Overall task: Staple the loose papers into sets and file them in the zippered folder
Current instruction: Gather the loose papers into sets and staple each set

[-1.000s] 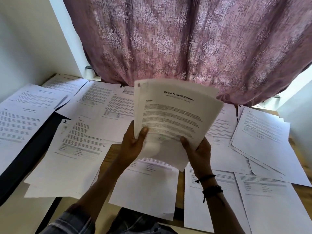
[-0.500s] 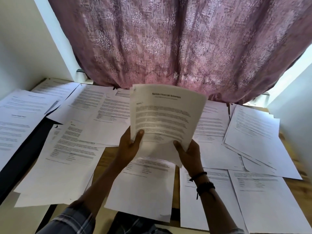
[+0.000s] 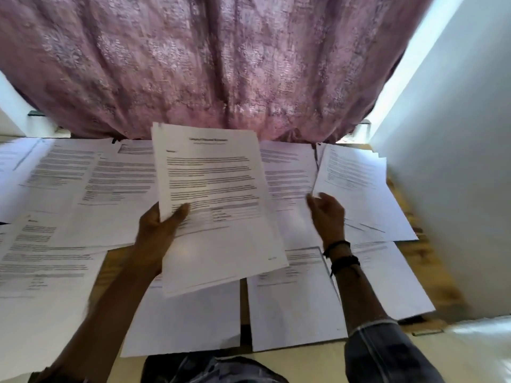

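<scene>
Pink curtain (image 3: 207, 64) at back, wood table (image 3: 425, 261) covered w/ loose sheets (image 3: 293, 308). Raised over table centre: stack of papers (image 3: 215, 205), white, several pgs, edges fanned; printed txt + bold heading too blurred to read. Its left edge is gripped by left hand (image 3: 157, 230), thumb on top. Both hands held it 0.5 s ago; now right hand (image 3: 327, 214) has let go, fingers relaxed, empty, over sheets at right.
</scene>
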Demonstrator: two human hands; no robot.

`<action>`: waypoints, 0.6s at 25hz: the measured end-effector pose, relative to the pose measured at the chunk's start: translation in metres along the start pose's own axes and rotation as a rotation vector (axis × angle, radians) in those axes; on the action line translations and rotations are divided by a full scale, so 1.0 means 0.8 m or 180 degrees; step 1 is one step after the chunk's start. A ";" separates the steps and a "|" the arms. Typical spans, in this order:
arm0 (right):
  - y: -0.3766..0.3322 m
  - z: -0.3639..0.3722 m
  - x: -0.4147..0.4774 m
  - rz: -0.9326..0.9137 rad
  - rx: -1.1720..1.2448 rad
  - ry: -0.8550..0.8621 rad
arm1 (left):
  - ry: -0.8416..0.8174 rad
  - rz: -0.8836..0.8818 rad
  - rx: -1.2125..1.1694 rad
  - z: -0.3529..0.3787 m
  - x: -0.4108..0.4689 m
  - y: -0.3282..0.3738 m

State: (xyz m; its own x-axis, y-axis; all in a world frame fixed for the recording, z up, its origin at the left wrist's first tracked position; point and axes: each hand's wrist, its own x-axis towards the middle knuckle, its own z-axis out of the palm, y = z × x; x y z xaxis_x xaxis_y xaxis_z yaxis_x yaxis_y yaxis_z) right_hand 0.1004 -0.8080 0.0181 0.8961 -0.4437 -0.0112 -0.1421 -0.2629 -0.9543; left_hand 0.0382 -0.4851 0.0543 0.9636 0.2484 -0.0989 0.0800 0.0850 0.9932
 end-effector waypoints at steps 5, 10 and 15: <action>0.058 -0.094 0.093 0.0616 -0.1398 0.0887 | 0.0060 -0.0090 0.0074 0.010 -0.007 -0.012; 0.070 -0.124 0.131 0.1317 -0.2325 0.0507 | 0.0056 -0.0073 0.0089 0.026 -0.012 -0.010; 0.068 -0.134 0.150 0.1560 -0.2185 0.0473 | 0.0094 -0.0085 0.0149 0.034 -0.016 -0.006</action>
State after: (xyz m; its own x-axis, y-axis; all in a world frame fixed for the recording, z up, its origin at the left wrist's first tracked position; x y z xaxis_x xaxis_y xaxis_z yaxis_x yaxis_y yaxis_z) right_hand 0.1553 -0.9673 -0.0029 0.6093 -0.7379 -0.2903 -0.7652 -0.4513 -0.4591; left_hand 0.0323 -0.5152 0.0521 0.9530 0.2751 -0.1266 0.1182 0.0469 0.9919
